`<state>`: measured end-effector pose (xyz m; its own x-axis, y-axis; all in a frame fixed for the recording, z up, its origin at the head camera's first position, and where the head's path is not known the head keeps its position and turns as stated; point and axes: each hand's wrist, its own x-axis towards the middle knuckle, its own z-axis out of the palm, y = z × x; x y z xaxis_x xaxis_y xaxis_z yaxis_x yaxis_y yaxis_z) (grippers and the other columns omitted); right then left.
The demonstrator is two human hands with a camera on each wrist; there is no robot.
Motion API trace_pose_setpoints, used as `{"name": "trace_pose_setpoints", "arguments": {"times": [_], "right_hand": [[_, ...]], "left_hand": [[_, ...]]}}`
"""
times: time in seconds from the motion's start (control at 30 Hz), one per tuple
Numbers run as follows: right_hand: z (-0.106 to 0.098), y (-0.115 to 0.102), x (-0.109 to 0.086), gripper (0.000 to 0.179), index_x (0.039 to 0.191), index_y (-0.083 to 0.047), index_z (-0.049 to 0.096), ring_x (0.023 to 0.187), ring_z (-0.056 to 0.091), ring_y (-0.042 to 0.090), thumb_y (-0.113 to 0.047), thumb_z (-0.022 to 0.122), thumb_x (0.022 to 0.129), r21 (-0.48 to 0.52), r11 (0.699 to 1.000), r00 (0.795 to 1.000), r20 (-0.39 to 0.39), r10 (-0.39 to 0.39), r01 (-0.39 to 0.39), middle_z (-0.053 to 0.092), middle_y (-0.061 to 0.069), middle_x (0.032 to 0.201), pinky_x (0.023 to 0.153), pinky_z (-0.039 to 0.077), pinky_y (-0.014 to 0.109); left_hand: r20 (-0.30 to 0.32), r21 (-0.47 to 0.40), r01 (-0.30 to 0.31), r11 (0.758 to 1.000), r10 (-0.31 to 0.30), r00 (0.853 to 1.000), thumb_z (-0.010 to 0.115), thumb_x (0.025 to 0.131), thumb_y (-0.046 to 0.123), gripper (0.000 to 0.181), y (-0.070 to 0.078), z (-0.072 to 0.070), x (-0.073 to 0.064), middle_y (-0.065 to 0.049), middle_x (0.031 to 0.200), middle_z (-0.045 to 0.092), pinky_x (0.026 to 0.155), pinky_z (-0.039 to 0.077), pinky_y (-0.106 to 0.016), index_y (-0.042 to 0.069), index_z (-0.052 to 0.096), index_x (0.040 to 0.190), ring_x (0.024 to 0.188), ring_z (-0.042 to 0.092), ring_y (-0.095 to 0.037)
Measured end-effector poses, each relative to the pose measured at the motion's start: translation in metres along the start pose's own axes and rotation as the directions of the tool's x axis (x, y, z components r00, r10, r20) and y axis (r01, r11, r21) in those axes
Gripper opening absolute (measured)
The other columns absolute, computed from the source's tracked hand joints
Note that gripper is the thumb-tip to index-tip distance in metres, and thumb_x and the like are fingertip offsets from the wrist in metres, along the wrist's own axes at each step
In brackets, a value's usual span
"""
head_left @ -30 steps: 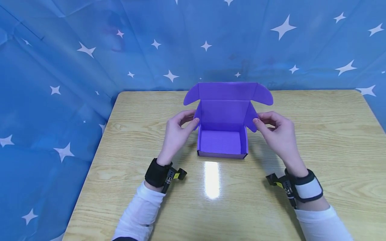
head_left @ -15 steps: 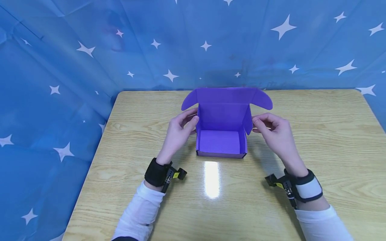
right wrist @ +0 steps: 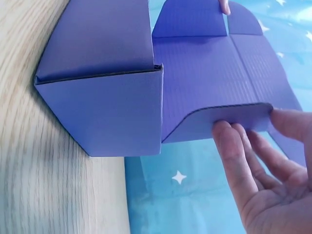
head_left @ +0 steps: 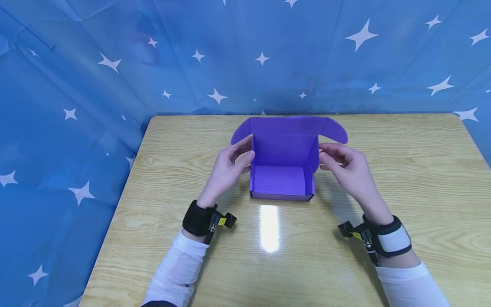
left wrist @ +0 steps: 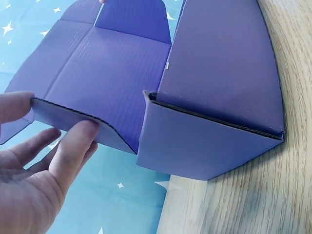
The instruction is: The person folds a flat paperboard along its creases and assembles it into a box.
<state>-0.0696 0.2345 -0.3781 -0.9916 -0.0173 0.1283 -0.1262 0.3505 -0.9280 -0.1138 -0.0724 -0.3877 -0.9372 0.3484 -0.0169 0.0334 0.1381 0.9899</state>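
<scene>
Purple box (head_left: 283, 174) opens upward, long axis running left-right.

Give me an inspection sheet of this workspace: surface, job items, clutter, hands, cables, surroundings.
Surface: wood-grain table, bright reflection in front of the purple box.
Job's things: the purple box stands open, lid raised, nothing seen inside.
Clutter: nothing seen.
Hands: left hand holds one lid side flap; right hand holds the opposite flap.
Cables: none certain; dark parts at the wrist straps too small to tell.
Surroundings: star-print blue fabric behind the table and to its left.
</scene>
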Motion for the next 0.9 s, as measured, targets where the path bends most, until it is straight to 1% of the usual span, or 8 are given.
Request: {"name": "trace_pose_setpoints", "arguments": {"times": [0.1,0.17,0.33,0.4,0.47,0.57,0.67,0.9], "right_hand": [[-0.003,0.0,-0.001,0.038,0.137,0.008,0.064,0.083,0.07,-0.009,-0.01,0.065,0.103,-0.028,1.0,0.999,0.037,0.014,-0.013,0.069,-0.027,0.095,0.077,0.061,0.012],[-0.006,-0.001,-0.001,0.041,0.14,0.005,0.063,0.085,0.07,-0.01,-0.012,0.066,0.103,-0.068,0.998,0.998,0.065,0.024,-0.019,0.07,-0.021,0.099,0.078,0.06,0.01],[-0.01,0.001,-0.003,0.046,0.145,0.003,0.06,0.087,0.068,-0.013,-0.008,0.068,0.101,-0.123,0.992,0.993,0.12,0.016,-0.001,0.075,0.02,0.114,0.079,0.058,0.007],[-0.011,0.001,-0.003,0.046,0.145,0.003,0.06,0.088,0.068,-0.014,-0.007,0.068,0.101,-0.123,0.992,0.991,0.133,0.007,0.01,0.074,0.028,0.118,0.08,0.058,0.007],[-0.011,0.002,-0.003,0.046,0.144,0.003,0.061,0.09,0.067,-0.014,-0.006,0.069,0.1,-0.127,0.992,0.99,0.142,-0.001,0.019,0.076,0.022,0.116,0.079,0.057,0.007],[-0.012,0.003,-0.003,0.044,0.142,0.001,0.063,0.092,0.068,-0.012,-0.006,0.069,0.1,-0.131,0.991,0.988,0.156,-0.017,0.038,0.078,-0.005,0.107,0.078,0.056,0.009],[-0.014,0.004,-0.003,0.042,0.14,-0.001,0.064,0.094,0.067,-0.012,-0.005,0.069,0.099,-0.141,0.988,0.983,0.178,-0.033,0.058,0.069,-0.027,0.101,0.075,0.055,0.011],[-0.016,0.005,-0.004,0.035,0.134,-0.003,0.067,0.094,0.068,-0.011,-0.005,0.07,0.099,-0.152,0.986,0.977,0.208,-0.04,0.073,0.068,-0.029,0.101,0.074,0.057,0.013]], "left_hand": [[0.037,0.017,0.004,1.0,-0.005,0.999,0.059,0.107,0.015,0.056,0.0,-0.002,0.0,-0.016,0.163,0.049,0.103,0.062,-0.045,0.004,0.042,0.16,0.145,0.056,-0.035],[0.063,0.014,0.006,1.0,-0.006,0.998,0.059,0.107,0.012,0.058,-0.001,-0.003,0.001,-0.018,0.165,0.045,0.106,0.059,-0.048,0.001,0.04,0.16,0.148,0.052,-0.036],[0.098,0.005,-0.013,1.0,0.013,0.995,0.059,0.105,0.004,0.059,-0.001,-0.005,0.001,-0.022,0.166,0.043,0.109,0.056,-0.054,0.0,0.04,0.16,0.153,0.046,-0.037],[0.1,0.017,-0.021,1.0,0.02,0.995,0.06,0.104,0.003,0.058,-0.001,-0.005,0.0,-0.022,0.164,0.044,0.11,0.056,-0.052,0.001,0.041,0.159,0.153,0.046,-0.036],[0.1,0.034,-0.025,0.999,0.022,0.995,0.061,0.104,0.004,0.058,-0.002,-0.006,0.0,-0.022,0.162,0.047,0.112,0.056,-0.048,0.002,0.043,0.158,0.153,0.047,-0.035],[0.098,0.048,-0.019,0.999,0.014,0.995,0.063,0.103,0.006,0.057,-0.002,-0.007,0.0,-0.021,0.16,0.05,0.116,0.053,-0.044,0.003,0.044,0.157,0.153,0.047,-0.033],[0.1,0.046,-0.005,0.999,0.0,0.995,0.064,0.103,0.007,0.055,-0.003,-0.008,0.0,-0.019,0.158,0.051,0.119,0.05,-0.045,0.004,0.047,0.155,0.153,0.047,-0.031],[0.112,0.021,-0.008,1.0,0.006,0.994,0.063,0.102,0.002,0.051,-0.005,-0.008,0.001,-0.022,0.158,0.051,0.123,0.045,-0.052,-0.001,0.049,0.151,0.154,0.044,-0.033]]}}
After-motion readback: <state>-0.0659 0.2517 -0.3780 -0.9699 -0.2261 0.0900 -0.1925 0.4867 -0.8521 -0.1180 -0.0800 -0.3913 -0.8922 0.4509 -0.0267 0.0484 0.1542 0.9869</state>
